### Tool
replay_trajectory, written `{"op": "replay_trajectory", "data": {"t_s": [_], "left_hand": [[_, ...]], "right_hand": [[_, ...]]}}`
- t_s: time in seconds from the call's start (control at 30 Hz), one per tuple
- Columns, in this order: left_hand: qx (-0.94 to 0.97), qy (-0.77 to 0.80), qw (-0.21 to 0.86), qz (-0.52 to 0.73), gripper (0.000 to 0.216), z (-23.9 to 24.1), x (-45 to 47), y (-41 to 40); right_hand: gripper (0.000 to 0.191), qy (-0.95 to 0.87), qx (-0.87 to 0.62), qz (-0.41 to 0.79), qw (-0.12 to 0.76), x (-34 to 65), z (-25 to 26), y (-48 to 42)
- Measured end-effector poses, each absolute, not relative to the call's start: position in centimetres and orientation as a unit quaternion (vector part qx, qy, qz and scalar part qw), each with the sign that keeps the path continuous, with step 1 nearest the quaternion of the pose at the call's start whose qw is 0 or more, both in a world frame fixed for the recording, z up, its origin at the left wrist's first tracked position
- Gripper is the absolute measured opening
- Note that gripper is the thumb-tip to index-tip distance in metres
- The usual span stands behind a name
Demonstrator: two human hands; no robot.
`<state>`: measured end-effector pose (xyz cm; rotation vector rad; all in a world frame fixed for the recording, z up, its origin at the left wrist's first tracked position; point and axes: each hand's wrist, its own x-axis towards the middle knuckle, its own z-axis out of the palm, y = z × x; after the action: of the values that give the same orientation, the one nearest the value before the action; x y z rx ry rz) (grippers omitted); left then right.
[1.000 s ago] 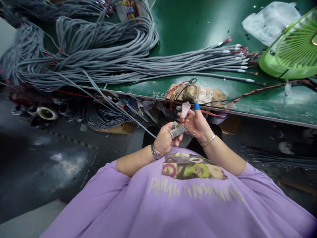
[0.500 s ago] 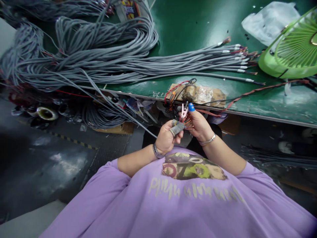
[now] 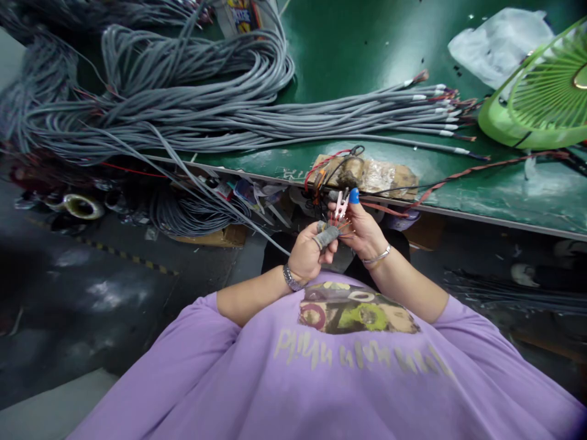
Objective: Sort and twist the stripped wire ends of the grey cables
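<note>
My left hand (image 3: 306, 255) is closed around the end of a grey cable, and its thumb is wrapped in grey tape. From that grip several thin coloured wires (image 3: 345, 227) with bare tips fan out to the right. My right hand (image 3: 364, 235) is closed beside them, pinching a small pink clip (image 3: 340, 206) between its fingertips; a blue cover (image 3: 353, 195) sits on its thumb. The clip is right above the wires, but I cannot tell whether its jaws bite one. The grey cable (image 3: 270, 239) trails away up and left.
A large bundle of grey cables (image 3: 220, 116) lies across the green table (image 3: 348, 55). A green fan (image 3: 541, 91) and a plastic bag (image 3: 499, 46) are at the right. By the table's edge lies a taped block (image 3: 380, 174) with red and black leads. A cable coil (image 3: 192, 214) sits below.
My right hand has shifted slightly left, closer to the left hand, with the pink clip still in its fingers. The wires have spread a little differently. My left hand has barely moved.
</note>
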<state>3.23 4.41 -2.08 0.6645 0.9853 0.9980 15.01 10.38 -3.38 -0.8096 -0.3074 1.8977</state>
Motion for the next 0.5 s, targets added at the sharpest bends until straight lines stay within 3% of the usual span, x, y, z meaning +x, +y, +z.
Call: {"op": "replay_trajectory", "data": {"t_s": [0.5], "left_hand": [[0.31, 0.449, 0.718, 0.432, 0.042, -2.05, 3.04, 4.22]], "right_hand": [[0.053, -0.139, -0.319, 0.801, 0.487, 15.36, -3.6, 10.06]]}}
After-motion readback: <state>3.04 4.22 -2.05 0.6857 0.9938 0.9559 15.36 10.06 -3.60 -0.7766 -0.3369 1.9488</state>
